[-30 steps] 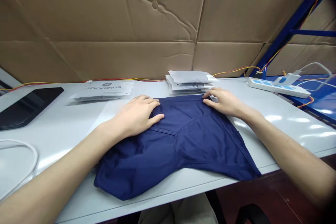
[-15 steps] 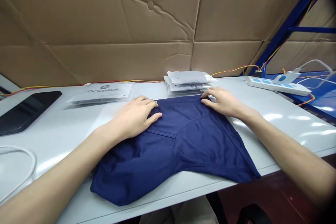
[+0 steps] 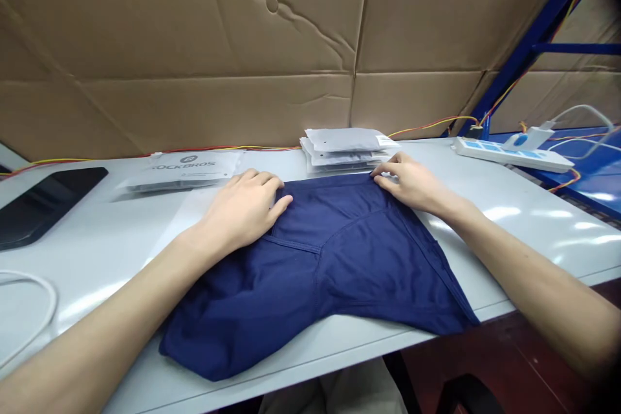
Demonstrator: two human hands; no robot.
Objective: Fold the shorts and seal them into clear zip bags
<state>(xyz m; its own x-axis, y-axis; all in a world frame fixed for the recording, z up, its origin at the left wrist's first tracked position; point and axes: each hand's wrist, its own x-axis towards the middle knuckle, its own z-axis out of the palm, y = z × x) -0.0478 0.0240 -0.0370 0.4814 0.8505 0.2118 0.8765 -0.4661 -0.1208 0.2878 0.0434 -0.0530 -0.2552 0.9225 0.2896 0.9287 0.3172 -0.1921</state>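
A pair of navy blue shorts [image 3: 371,265] lies spread on the table, its waistband away from me and one leg hem near the front edge. My left hand [image 3: 245,207] rests on the upper left part, fingers stretched out over the waistband corner and thumb apart on the cloth. At the upper right corner, my right hand [image 3: 412,182] pinches the waistband between thumb and fingers. The left side edge of the cloth is partly covered by my left hand and forearm.
Behind the shorts sits a stack of packed frosted bags [image 3: 344,149]. A printed bag [image 3: 187,169] lies left of it, near a black phone-like device [image 3: 51,207]. A power strip [image 3: 514,154] with a plugged charger stands at right. Cardboard [image 3: 233,32] lines the back.
My left hand has slid slightly left, and the cloth between my hands looks flatter and a little wider. My right hand stays at its corner. The view has shifted a little.
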